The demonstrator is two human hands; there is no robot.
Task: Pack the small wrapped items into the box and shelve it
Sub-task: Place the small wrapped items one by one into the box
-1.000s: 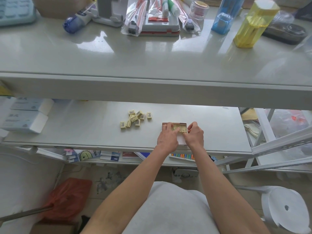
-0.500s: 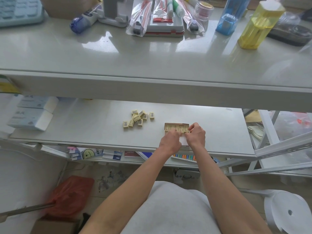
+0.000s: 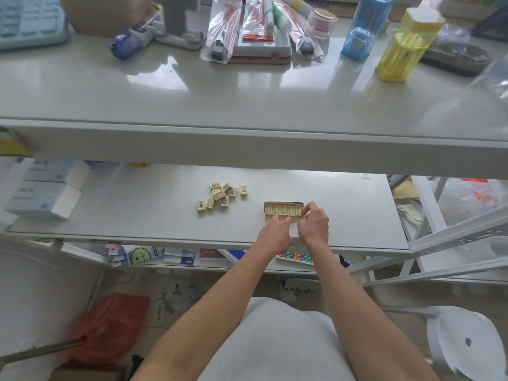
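A small open cardboard box [image 3: 268, 205] lies on the lower white shelf [image 3: 137, 215], with a row of yellow wrapped items [image 3: 283, 209] packed along its far side. My left hand [image 3: 275, 232] rests on the box's near left part, fingers stretched toward the row. My right hand [image 3: 313, 224] is at the box's right end, its fingers curled and pinching at the last item there. A loose pile of several yellow wrapped items [image 3: 220, 195] lies on the shelf to the left of the box.
The upper counter [image 3: 247, 100] overhangs the shelf and carries pens in bags, a blue case [image 3: 360, 31] and a yellow case [image 3: 404, 45]. White boxes [image 3: 41, 193] stand at the shelf's left end. A metal rack [image 3: 453, 232] is to the right.
My left hand has slid back off the packed row, uncovering more items. My right hand has shifted slightly toward the box's right end.
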